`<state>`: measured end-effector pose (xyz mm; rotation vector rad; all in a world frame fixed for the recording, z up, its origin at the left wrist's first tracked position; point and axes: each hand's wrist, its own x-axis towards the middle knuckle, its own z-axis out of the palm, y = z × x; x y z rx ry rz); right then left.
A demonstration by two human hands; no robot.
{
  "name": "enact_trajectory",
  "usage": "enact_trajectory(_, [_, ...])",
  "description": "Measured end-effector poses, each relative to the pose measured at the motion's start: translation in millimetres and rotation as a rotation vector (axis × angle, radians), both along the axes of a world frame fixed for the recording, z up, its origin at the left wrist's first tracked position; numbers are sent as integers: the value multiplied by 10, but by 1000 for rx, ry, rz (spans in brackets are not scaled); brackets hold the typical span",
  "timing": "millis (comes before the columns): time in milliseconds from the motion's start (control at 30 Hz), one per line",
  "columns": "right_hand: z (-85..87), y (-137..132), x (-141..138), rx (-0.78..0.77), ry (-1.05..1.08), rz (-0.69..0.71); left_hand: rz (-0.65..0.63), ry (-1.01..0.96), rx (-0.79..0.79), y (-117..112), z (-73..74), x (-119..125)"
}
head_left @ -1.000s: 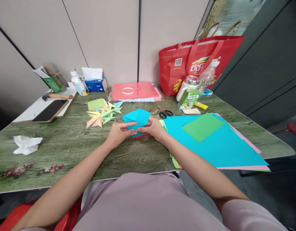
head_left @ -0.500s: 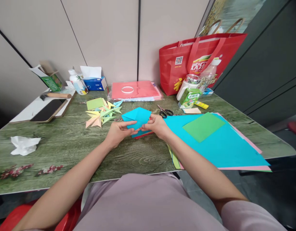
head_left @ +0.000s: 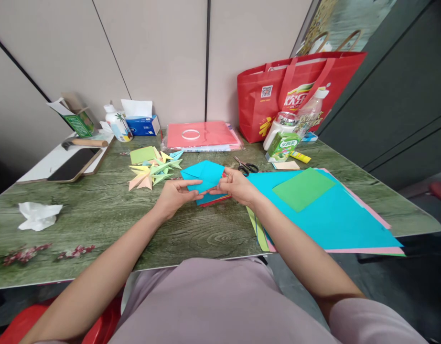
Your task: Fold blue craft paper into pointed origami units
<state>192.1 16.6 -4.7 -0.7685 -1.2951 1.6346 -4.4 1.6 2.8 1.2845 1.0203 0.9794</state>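
A folded blue paper piece [head_left: 205, 173] is held just above the green wood-grain table [head_left: 98, 215], over a small red sheet. My left hand [head_left: 175, 193] pinches its lower left edge with thumb and fingers. My right hand [head_left: 236, 185] grips its right side, fingers closed on the fold. Both hands meet at the paper's lower middle.
Folded paper stars [head_left: 153, 171] lie left of the hands, scissors [head_left: 246, 167] behind the right hand. Large blue, pink and green sheets [head_left: 324, 210] overhang the right edge. A crumpled tissue [head_left: 39, 215], phone [head_left: 74, 164], pink packet [head_left: 202, 135], red bag [head_left: 295, 91] and bottles [head_left: 283, 129] stand around.
The blue paper has tilted flatter and shifted slightly away. My right hand's fingers moved toward the left hand along the lower edge.
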Motion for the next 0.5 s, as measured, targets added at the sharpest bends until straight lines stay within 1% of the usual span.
enact_trajectory(67, [9, -7, -15, -22, -5, -27, -19, 22, 9, 6, 16, -5])
enact_trajectory(100, [14, -8, -26, -36, -17, -66, -27, 34, 15, 7, 27, -6])
enact_trajectory(233, [27, 7, -55, -36, -123, -309, -56, 144, 58, -1, 92, -8])
enact_trajectory(300, [25, 21, -56, -3, -159, -397, -120, 210, 60, -9, 126, -13])
enact_trajectory(400, [9, 36, -53, 49, -144, -424, -271, 241, 9, -24, 155, -22])
enact_trajectory(500, [-19, 42, -52, 74, -147, -372, -374, 223, -39, -42, 156, -21])
